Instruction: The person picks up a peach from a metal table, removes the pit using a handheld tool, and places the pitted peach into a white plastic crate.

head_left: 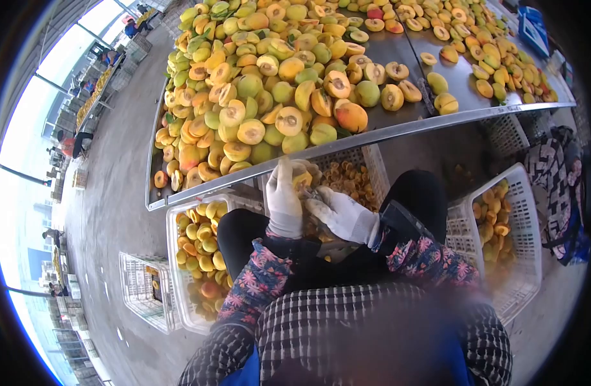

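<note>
Both my hands wear white gloves and meet just below the metal table's front edge. My left hand (285, 198) is wrapped round a yellow piece of fruit (302, 179). Beside it, my right hand (341, 214) has its fingers pressed together at the fruit; a small dark thing shows at its fingertips, too small to name. Under the hands is a crate (379, 168) of brownish fruit pieces. Halved and whole yellow-green fruits (250, 131) are heaped on the metal table (366, 136) in front.
A white crate (179, 307) of yellow fruit stands left, with another white crate (136, 283) beyond it. On the right are a crate (532, 248) of fruit halves and a patterned cloth item (553, 186). People sit at distant tables, far left.
</note>
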`<action>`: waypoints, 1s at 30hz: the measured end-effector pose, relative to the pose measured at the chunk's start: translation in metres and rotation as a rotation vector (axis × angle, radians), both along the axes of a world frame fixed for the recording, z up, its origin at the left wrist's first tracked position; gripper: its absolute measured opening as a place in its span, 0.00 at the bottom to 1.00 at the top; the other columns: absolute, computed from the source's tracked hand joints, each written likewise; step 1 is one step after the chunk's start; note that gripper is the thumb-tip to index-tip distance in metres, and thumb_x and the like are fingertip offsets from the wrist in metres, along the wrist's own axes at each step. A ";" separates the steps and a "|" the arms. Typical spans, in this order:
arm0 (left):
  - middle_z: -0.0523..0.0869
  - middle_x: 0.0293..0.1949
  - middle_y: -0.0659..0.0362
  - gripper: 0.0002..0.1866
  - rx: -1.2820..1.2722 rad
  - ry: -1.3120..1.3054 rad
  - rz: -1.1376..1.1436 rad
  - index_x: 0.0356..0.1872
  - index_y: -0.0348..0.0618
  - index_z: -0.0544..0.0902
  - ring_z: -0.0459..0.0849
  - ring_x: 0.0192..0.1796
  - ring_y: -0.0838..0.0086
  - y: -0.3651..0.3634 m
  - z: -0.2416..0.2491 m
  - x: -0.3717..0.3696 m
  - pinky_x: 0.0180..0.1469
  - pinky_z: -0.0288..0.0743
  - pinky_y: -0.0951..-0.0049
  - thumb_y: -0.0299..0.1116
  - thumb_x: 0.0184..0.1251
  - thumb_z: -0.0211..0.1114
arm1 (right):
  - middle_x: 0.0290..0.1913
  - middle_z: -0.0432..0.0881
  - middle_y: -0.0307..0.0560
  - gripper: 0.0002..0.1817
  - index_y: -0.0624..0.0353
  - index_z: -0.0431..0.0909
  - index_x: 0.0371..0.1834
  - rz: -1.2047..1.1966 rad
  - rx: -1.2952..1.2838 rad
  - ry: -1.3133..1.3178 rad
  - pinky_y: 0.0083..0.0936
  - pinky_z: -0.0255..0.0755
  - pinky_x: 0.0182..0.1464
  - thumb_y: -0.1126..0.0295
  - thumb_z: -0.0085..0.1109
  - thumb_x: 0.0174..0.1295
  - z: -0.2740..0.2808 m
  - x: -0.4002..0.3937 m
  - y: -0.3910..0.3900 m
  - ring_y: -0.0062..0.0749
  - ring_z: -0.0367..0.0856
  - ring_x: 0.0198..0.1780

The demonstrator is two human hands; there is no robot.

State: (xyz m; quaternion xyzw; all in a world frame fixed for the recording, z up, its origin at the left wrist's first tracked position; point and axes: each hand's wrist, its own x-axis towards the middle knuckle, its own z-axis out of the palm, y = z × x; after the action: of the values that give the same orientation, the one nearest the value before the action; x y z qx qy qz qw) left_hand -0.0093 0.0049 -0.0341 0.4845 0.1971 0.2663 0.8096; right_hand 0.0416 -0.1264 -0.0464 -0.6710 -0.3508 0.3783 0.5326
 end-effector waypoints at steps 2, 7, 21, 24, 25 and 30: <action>0.85 0.33 0.52 0.20 -0.148 0.169 -0.104 0.34 0.35 0.80 0.84 0.38 0.68 0.002 0.018 -0.001 0.43 0.77 0.71 0.44 0.77 0.52 | 0.48 0.81 0.65 0.22 0.65 0.70 0.58 0.019 -0.080 -0.093 0.37 0.71 0.55 0.58 0.47 0.72 0.002 0.004 -0.006 0.56 0.78 0.55; 0.81 0.38 0.51 0.21 0.030 0.140 -0.105 0.37 0.37 0.74 0.83 0.40 0.61 0.007 0.016 0.003 0.49 0.80 0.61 0.48 0.77 0.50 | 0.40 0.81 0.70 0.22 0.63 0.69 0.58 -0.117 0.357 -0.086 0.47 0.73 0.47 0.56 0.49 0.70 -0.018 0.002 0.005 0.65 0.78 0.48; 0.83 0.30 0.56 0.21 0.020 0.282 -0.143 0.30 0.36 0.80 0.84 0.33 0.69 0.003 0.023 0.016 0.40 0.78 0.71 0.46 0.74 0.57 | 0.35 0.80 0.70 0.21 0.65 0.65 0.55 -0.084 -0.060 -0.313 0.53 0.70 0.43 0.57 0.45 0.71 0.007 0.005 -0.010 0.67 0.79 0.41; 0.83 0.31 0.54 0.23 0.041 0.310 -0.176 0.31 0.35 0.79 0.84 0.34 0.68 0.003 0.022 0.016 0.40 0.78 0.70 0.48 0.75 0.55 | 0.35 0.80 0.70 0.20 0.65 0.66 0.51 -0.125 0.016 -0.253 0.52 0.70 0.43 0.56 0.46 0.71 -0.006 0.000 -0.006 0.67 0.79 0.41; 0.83 0.31 0.53 0.23 0.053 0.334 -0.179 0.32 0.35 0.79 0.84 0.35 0.67 0.002 0.022 0.016 0.41 0.79 0.69 0.49 0.75 0.55 | 0.34 0.80 0.70 0.20 0.65 0.66 0.50 -0.144 0.072 -0.236 0.52 0.70 0.43 0.56 0.47 0.70 -0.010 -0.002 -0.005 0.67 0.79 0.41; 0.83 0.29 0.54 0.22 0.023 0.261 -0.055 0.31 0.35 0.80 0.84 0.32 0.69 -0.008 0.020 0.016 0.36 0.79 0.72 0.48 0.74 0.56 | 0.38 0.80 0.72 0.20 0.65 0.67 0.49 -0.027 -0.127 -0.267 0.51 0.70 0.46 0.55 0.46 0.71 0.016 0.005 -0.011 0.67 0.77 0.46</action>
State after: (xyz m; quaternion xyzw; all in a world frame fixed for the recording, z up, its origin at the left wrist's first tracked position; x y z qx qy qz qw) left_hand 0.0062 -0.0032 -0.0143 0.5297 0.2842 0.1810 0.7784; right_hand 0.0463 -0.1372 -0.0302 -0.7524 -0.3848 0.3001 0.4425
